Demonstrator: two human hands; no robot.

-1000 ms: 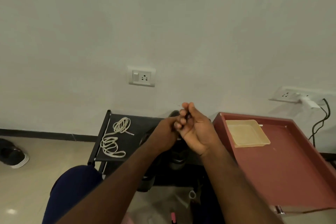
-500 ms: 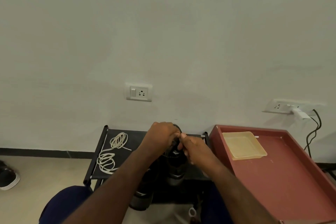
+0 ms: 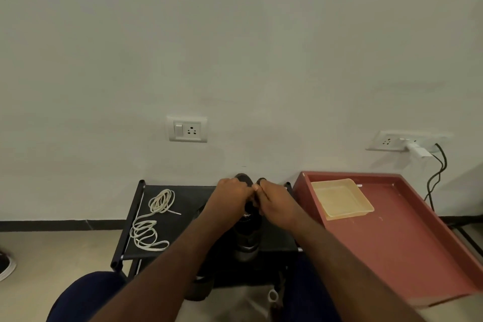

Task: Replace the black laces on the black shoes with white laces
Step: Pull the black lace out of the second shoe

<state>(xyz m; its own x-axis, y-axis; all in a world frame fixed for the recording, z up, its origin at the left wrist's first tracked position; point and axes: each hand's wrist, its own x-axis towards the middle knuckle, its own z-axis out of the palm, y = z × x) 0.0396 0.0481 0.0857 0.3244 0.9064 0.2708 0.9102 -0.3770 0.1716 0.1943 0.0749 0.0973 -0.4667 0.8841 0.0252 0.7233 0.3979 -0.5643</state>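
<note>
On the black metal rack (image 3: 183,232), the black lace-up shoe (image 3: 247,238) is gripped by left hand (image 3: 230,198) and right hand (image 3: 277,201); coiled white laces (image 3: 143,229) lie leftward.

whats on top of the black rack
White laces lie coiled at left; a black shoe stands in the middle. The left hand and right hand hide its lacing.

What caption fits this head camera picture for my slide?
Left hand and right hand work on a black shoe; white laces wait on the rack.
</note>
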